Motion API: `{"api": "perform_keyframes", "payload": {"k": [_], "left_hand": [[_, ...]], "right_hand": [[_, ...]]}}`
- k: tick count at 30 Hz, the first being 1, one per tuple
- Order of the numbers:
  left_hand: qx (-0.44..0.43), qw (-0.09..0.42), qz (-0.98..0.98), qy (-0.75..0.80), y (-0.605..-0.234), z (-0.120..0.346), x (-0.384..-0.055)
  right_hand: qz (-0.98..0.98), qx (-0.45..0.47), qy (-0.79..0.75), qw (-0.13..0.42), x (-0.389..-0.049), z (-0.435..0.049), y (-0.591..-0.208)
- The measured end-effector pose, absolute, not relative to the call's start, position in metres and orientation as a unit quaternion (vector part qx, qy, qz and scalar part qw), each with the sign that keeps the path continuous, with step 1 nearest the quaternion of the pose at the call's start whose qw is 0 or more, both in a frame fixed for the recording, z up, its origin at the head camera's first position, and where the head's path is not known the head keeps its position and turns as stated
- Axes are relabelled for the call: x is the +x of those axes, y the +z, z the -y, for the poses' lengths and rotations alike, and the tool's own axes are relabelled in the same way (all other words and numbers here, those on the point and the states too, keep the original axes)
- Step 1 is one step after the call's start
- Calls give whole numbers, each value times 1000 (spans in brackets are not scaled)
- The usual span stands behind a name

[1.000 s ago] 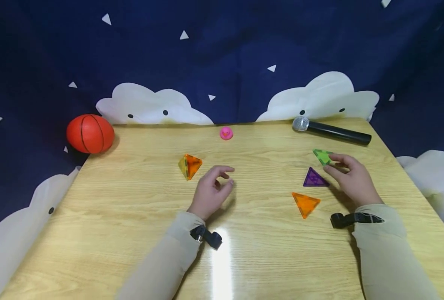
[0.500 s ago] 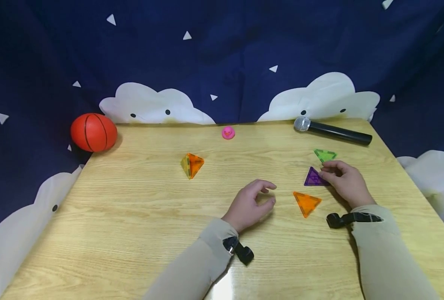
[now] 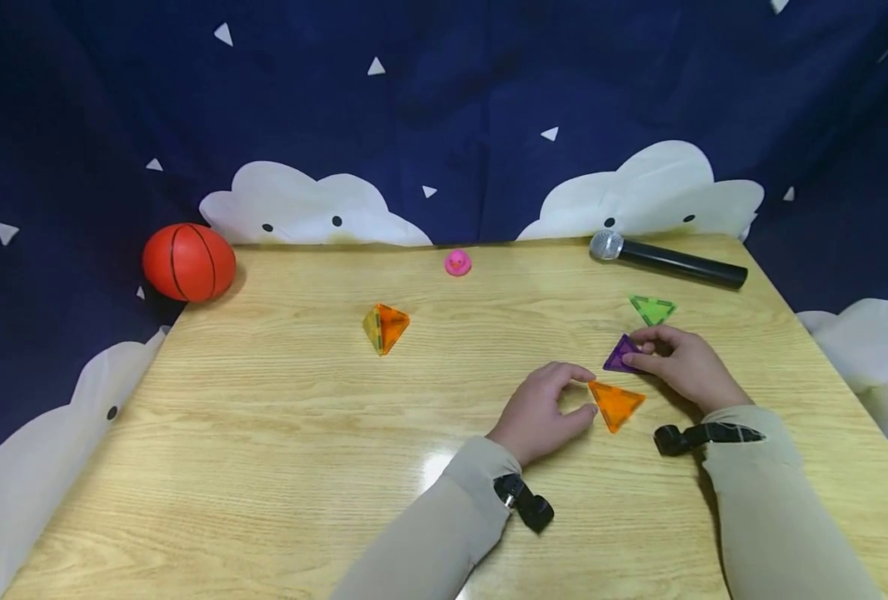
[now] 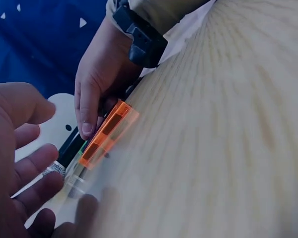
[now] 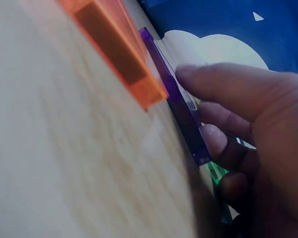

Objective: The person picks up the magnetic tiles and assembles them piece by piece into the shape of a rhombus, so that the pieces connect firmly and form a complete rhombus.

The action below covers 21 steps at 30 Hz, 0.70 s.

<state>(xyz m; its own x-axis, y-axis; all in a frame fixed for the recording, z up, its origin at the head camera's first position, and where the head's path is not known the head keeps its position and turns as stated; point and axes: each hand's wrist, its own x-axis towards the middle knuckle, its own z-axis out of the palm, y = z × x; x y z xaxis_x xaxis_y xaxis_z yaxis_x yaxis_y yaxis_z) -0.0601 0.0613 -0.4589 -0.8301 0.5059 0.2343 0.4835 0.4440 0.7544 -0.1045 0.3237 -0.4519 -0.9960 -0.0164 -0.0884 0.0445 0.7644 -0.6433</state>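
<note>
The right hand [image 3: 682, 365] pinches a purple triangular magnetic tile [image 3: 618, 357] at its right side, thumb over its face. In the right wrist view the purple tile [image 5: 176, 106] shows edge-on, close to the thumb and fingertips. My left hand [image 3: 543, 414] is beside an orange triangular magnetic tile [image 3: 616, 405], thumb and forefinger spread at its left edge. From the left wrist view, the left fingers [image 4: 32, 171] look apart from the orange tile [image 4: 107, 131]. Just behind the right hand lies a green triangular tile [image 3: 652, 310].
An orange and yellow tile pyramid [image 3: 386, 329] stands left of centre. At the back are a pink rubber duck [image 3: 457, 263] and a black microphone [image 3: 676, 262]. A red toy basketball [image 3: 189, 262] sits at the far left corner of the wooden table [image 3: 264, 433].
The left hand has moved right, from near the pyramid to the orange tile. My right hand has left the green tile and come to the purple one, which has shifted slightly left.
</note>
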Motion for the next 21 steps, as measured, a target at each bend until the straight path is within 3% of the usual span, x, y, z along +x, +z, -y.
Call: {"api": "perform_keyframes", "payload": {"k": [6,21], "left_hand": [[290,13,-891,348,-458,-74,-62],[251,2,-945,211,-454,-108,-52]], "right_hand": [[-938,1,-341,67,-104,-322,-450],[-942,-19,-331,55,-104,-323,-451]]}}
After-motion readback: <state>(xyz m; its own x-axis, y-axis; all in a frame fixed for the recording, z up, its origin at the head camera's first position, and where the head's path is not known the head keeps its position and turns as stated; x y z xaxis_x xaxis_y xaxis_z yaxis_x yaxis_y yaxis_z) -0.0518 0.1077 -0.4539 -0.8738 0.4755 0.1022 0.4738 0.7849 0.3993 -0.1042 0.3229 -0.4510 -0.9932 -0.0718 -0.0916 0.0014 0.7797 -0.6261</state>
